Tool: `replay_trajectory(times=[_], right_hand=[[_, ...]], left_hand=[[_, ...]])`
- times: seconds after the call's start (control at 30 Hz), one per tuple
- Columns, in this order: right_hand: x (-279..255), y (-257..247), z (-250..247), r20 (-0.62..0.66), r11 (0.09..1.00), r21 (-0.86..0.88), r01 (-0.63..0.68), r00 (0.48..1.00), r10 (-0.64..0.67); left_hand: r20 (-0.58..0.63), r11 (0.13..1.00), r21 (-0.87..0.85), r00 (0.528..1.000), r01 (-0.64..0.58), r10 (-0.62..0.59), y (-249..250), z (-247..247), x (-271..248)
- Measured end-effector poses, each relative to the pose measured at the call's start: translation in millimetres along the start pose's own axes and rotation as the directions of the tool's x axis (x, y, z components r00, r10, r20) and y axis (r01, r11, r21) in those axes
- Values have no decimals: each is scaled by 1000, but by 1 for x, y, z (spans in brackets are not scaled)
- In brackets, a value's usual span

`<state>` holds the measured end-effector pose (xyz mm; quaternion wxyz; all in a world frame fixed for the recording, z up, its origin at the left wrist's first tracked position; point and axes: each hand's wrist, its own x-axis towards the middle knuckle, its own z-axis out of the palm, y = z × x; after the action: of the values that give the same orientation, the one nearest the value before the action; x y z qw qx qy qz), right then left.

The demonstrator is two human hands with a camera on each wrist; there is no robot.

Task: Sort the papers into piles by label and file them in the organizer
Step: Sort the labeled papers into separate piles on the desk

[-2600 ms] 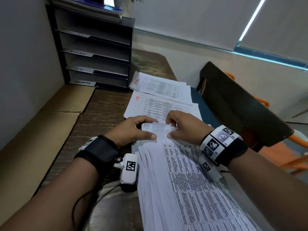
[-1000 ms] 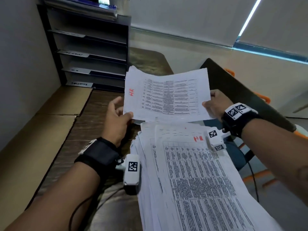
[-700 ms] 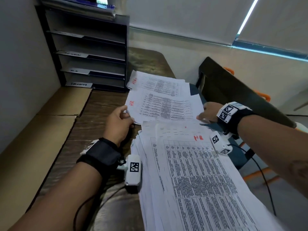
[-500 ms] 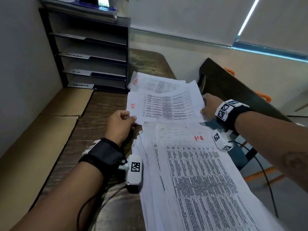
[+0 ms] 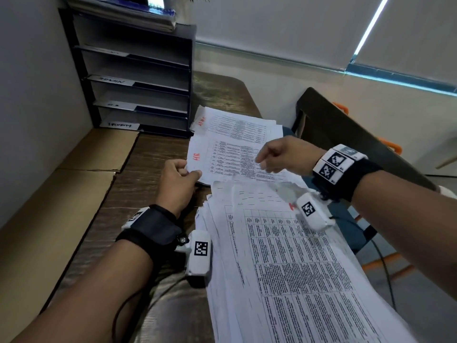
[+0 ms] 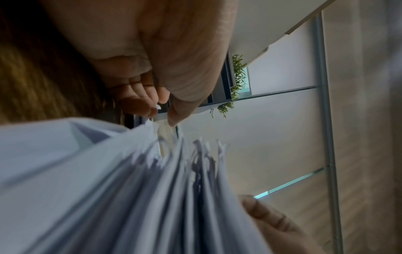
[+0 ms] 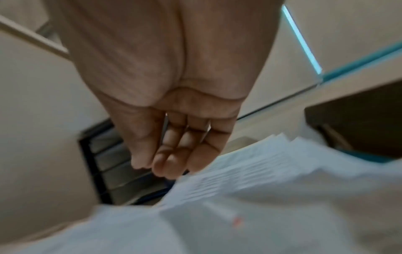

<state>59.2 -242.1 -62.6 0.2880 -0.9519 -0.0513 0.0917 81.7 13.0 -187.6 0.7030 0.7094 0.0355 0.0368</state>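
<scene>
A tall, fanned stack of unsorted printed sheets (image 5: pixel 284 268) lies on the wooden table (image 5: pixel 146 174) in front of me. Beyond it lies a pile marked HR in red (image 5: pixel 230 162), and behind that a pile with a red mark like ADM (image 5: pixel 237 127). My left hand (image 5: pixel 191 172) pinches the near left corner of the top HR sheet between thumb and fingers; in the left wrist view, the left hand (image 6: pixel 162 111) shows above the stack's edges (image 6: pixel 130 189). My right hand (image 5: pixel 261 163) hovers over the HR pile, fingers loosely curled, holding nothing. The black organizer (image 5: pixel 138 82) stands at the back left.
Flat cardboard (image 5: pixel 81 174) lies along the wall on the left. A dark chair back (image 5: pixel 346 137) with orange parts stands right of the table. Books or folders (image 5: pixel 128 11) lie on top of the organizer. Its shelves carry white handwritten labels.
Both hands lifted a sheet marked HR off the stack and laid it on the HR pile. The right hand let go of it and moved left over the pile.
</scene>
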Motion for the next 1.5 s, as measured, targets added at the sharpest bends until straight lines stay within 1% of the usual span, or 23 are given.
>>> replay_trajectory(times=[0.03, 0.07, 0.13, 0.2, 0.33, 0.43, 0.53, 0.6, 0.67, 0.77, 0.9, 1.0, 1.1, 1.23, 1.33, 1.43, 1.5], right_hand=[[-8, -11, 7, 50, 997, 63, 47, 997, -50], [-15, -20, 13, 89, 994, 47, 95, 991, -99], [-24, -29, 28, 151, 979, -93, 179, 975, -164], [-29, -28, 45, 154, 954, -206, 219, 970, -190], [-35, -21, 67, 101, 947, -244, 209, 977, -190], [-36, -20, 72, 76, 968, -210, 140, 989, -127], [-36, -21, 73, 64, 963, -243, 114, 993, -101], [-36, -23, 73, 49, 955, -270, 122, 992, -113], [-35, -23, 73, 14, 958, -256, 130, 991, -131], [-36, -23, 73, -23, 961, -241, 136, 989, -146], [-37, -20, 73, -64, 965, -237, 114, 989, -132], [-35, -19, 72, -100, 964, -239, 118, 984, -146], [-35, -18, 72, -104, 962, -244, 125, 982, -154], [-37, -18, 71, -83, 960, -237, 151, 981, -175], [-37, -19, 73, -32, 946, -288, 149, 986, -165], [-36, -20, 76, 9, 942, -311, 125, 992, -128], [-35, -21, 77, 20, 937, -334, 107, 994, -106]], left_hand=[[2, 1000, -8, 1000, -6, 6, 0, 0, 0], [8, 1000, -16, 1000, -16, 16, 1, 0, -1], [32, 998, -38, 998, -46, 48, 4, 0, -4], [64, 995, -75, 995, -70, 75, 7, 1, -6], [151, 990, -115, 984, -78, 95, 17, 3, -16], [253, 990, -126, 962, -70, 101, 23, 3, -24], [373, 986, -158, 921, -57, 114, 29, 4, -33], [447, 986, -160, 888, -38, 107, 30, 5, -37], [491, 986, -163, 865, -23, 101, 30, 5, -39], [506, 990, -136, 857, -34, 99, 31, 3, -39], [524, 991, -90, 842, -100, 132, 30, 2, -40], [520, 987, -12, 843, -158, 141, 27, 1, -39], [517, 967, 104, 843, -233, 148, 26, 0, -38], [549, 945, 180, 825, -272, 133, 25, -1, -37], [545, 942, 212, 832, -260, 107, 25, 0, -37], [537, 958, 233, 843, -166, 16, 23, 0, -35], [540, 958, 250, 842, -139, -19, 21, 0, -35]])
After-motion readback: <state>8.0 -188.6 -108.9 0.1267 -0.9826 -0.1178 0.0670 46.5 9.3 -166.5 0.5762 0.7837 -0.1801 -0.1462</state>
